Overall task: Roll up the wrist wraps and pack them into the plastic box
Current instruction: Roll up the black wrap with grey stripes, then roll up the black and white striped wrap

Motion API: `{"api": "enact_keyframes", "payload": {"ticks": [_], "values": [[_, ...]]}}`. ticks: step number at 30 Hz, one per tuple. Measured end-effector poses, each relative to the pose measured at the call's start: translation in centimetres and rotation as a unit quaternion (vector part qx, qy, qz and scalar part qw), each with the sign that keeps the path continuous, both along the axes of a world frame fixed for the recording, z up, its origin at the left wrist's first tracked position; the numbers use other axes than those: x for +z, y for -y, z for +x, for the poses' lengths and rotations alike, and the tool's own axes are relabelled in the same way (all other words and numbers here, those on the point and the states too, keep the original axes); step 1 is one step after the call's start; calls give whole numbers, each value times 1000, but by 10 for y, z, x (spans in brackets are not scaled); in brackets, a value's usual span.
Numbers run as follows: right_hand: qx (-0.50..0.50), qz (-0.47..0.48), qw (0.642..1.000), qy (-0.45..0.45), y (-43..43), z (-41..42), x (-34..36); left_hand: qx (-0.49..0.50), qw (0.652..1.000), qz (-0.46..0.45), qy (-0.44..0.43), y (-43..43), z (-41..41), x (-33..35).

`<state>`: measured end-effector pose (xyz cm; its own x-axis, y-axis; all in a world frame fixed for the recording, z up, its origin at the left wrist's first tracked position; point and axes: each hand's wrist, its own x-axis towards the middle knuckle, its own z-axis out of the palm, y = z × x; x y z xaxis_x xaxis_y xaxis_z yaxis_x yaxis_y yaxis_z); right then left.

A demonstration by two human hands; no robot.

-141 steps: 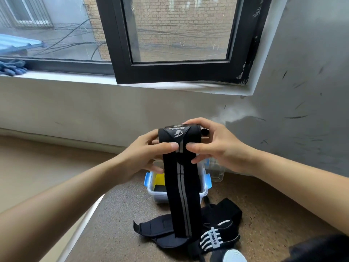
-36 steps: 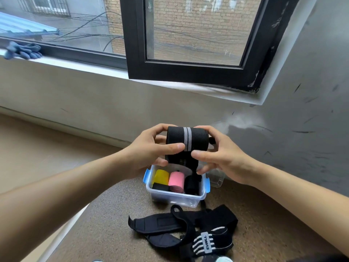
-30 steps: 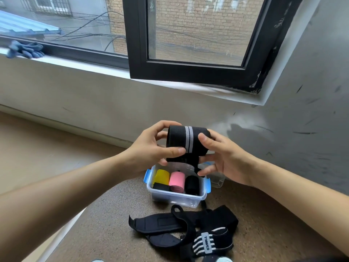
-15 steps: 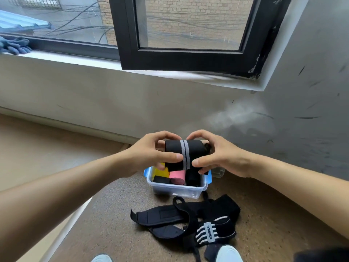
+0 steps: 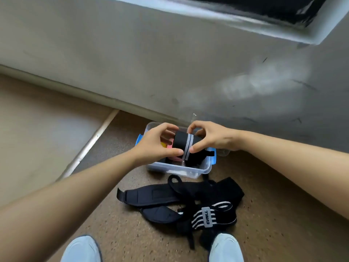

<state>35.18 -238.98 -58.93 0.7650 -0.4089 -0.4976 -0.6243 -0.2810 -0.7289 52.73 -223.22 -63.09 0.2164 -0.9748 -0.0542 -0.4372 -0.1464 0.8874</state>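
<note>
Since half a second ago you've lowered the rolled wrist wrap (image 5: 186, 146) from chest height to just over the plastic box (image 5: 204, 167) on the floor. Your left hand (image 5: 156, 146) and right hand (image 5: 211, 138) each pinch 1 end, thumbs underneath, wrists bent down. It looks light, soft and springy; grip the ends so it can't unroll.
</note>
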Motion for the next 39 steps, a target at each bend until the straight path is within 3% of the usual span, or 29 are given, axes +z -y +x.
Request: {"api": "enact_keyframes", "payload": {"ticks": [2, 4, 9, 13, 22, 26, 31, 36, 39], "values": [[2, -1, 1000, -19, 14, 4, -30, 53, 998, 18, 25, -2, 3, -39], [6, -3, 999, -34, 31, 8, -60, 78, 990, 37, 109, -8, 7, -78], [40, 11, 995, -86, 58, 27, -113, 34, 958, 0, 286, -27, 7, -149], [103, -4, 986, -129, 60, 40, -155, 92, 952, -88, 279, -29, 1, -173], [247, -249, 933, -83, 38, 28, -181, 127, 945, -118, 278, -26, -4, -176], [287, -246, 923, -76, 39, 26, -165, 127, 946, -118, 275, -26, -4, -175], [340, -242, 897, -146, 42, 31, -168, 128, 947, -118, 270, -25, -5, -176], [304, -172, 915, -201, 41, 30, -145, 123, 947, -123, 270, -25, -5, -174], [225, -205, 947, -102, 29, 8, -120, 127, 947, -134, 262, -25, -13, -168]]}}
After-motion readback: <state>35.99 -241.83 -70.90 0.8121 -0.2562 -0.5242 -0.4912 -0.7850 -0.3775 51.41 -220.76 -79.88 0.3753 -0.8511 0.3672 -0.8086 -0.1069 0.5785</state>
